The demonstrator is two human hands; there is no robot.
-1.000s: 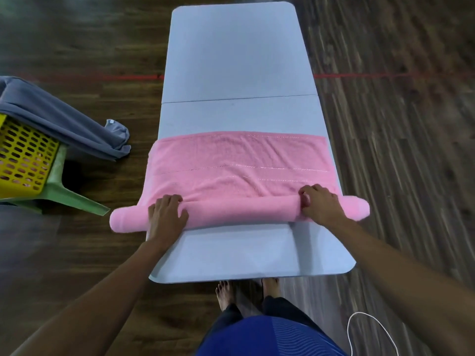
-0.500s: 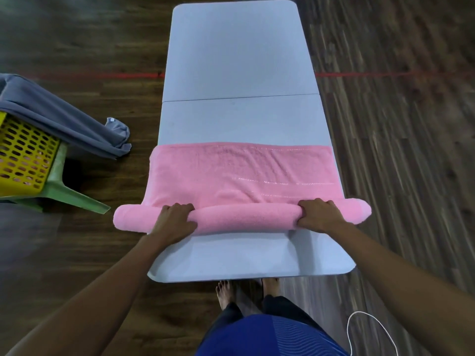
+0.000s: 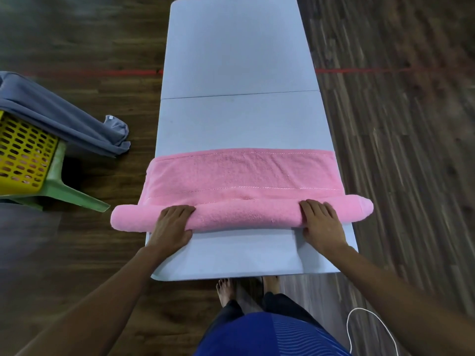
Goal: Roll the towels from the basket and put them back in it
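Note:
A pink towel (image 3: 244,173) lies across the near half of the grey table (image 3: 236,60), its near part wound into a thick roll (image 3: 244,217) whose two ends stick out past the table's sides. My left hand (image 3: 172,226) rests on the roll's left part and my right hand (image 3: 321,224) on its right part. On both hands the fingers lie flat over the top of the roll, pressing on it. The yellow slotted basket (image 3: 23,155) stands at the left edge of view, with a grey towel (image 3: 59,116) draped over its rim.
The basket sits on a green plastic stool (image 3: 66,194) on the dark wooden floor. A red line (image 3: 115,72) crosses the floor behind the table. My bare feet (image 3: 226,291) stand at the table's near edge, and a white cable (image 3: 370,327) lies at the lower right.
The roll has grown thicker and the flat part of the pink towel has become shorter. My fingers, curled round the roll half a second ago, now lie flat over it.

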